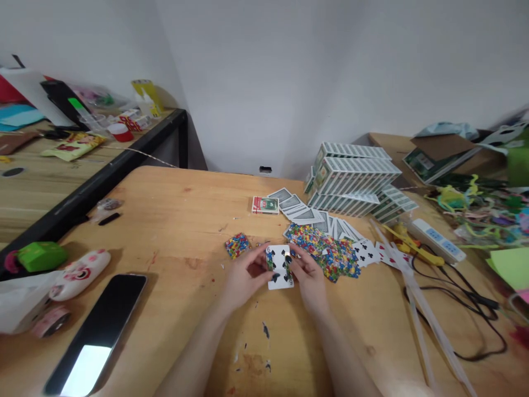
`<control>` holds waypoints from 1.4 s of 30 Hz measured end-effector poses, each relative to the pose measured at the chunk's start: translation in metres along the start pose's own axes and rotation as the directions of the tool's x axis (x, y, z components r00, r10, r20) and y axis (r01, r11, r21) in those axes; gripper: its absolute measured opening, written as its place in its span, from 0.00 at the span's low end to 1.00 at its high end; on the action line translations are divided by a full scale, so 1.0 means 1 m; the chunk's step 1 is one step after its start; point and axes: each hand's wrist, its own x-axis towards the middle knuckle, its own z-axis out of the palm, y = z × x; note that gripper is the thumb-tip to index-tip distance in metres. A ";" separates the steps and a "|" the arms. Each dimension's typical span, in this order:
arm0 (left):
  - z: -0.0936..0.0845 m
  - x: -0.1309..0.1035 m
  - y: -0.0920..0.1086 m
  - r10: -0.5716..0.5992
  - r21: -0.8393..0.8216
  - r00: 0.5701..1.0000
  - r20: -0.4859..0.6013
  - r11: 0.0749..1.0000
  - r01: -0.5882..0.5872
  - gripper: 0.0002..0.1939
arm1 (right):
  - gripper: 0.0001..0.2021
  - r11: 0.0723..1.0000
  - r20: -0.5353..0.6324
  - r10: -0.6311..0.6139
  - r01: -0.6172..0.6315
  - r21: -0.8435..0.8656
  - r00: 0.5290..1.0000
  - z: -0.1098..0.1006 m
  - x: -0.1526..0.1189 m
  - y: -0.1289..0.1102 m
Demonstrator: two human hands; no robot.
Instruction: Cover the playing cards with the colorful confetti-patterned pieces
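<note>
Both hands meet over the wooden table [185, 220], with a playing card [280, 264], a six of spades, face up between them. The left hand [247, 271] pinches it at its left edge between thumb and fingers, and the right hand [309, 274] grips its right edge in the same way; whether more cards sit behind it, I cannot tell. Taking that card as the middle of the dial, a small pile [237, 246] with a bright, many-coloured pattern lies near the left hand at 10 o'clock. A larger heap [330, 253] of the same pattern spreads just beyond the right hand, between 2 and 3 o'clock. Grey-backed cards [295, 208] are fanned out at 1 o'clock, with a single card box [265, 205] close to 12 o'clock beside them. Farther out at 1 o'clock rises a stack of green-and-white boxes [351, 176]. Toward 3 o'clock come some face-up cards [366, 252], then a yellow tool [417, 248] and a white power strip [438, 240]. A dark-screened phone [105, 314] lies well apart from the hands, between 8 and 9 o'clock.
</note>
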 end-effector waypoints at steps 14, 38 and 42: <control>0.000 -0.003 -0.002 0.027 0.012 0.995 0.099 1.000 -0.028 0.36 | 0.22 0.999 -0.035 -0.018 0.016 -0.039 0.999 0.002 0.000 -0.005; 0.024 -0.003 -0.001 -0.079 -0.074 0.934 -0.347 0.996 0.057 0.17 | 0.21 0.998 -0.031 -0.042 0.040 -0.055 0.999 -0.001 0.003 0.007; 0.022 -0.002 -0.005 -0.044 -0.011 0.946 -0.322 0.999 0.043 0.17 | 0.21 0.998 -0.025 -0.037 0.035 -0.058 0.999 -0.001 0.003 0.007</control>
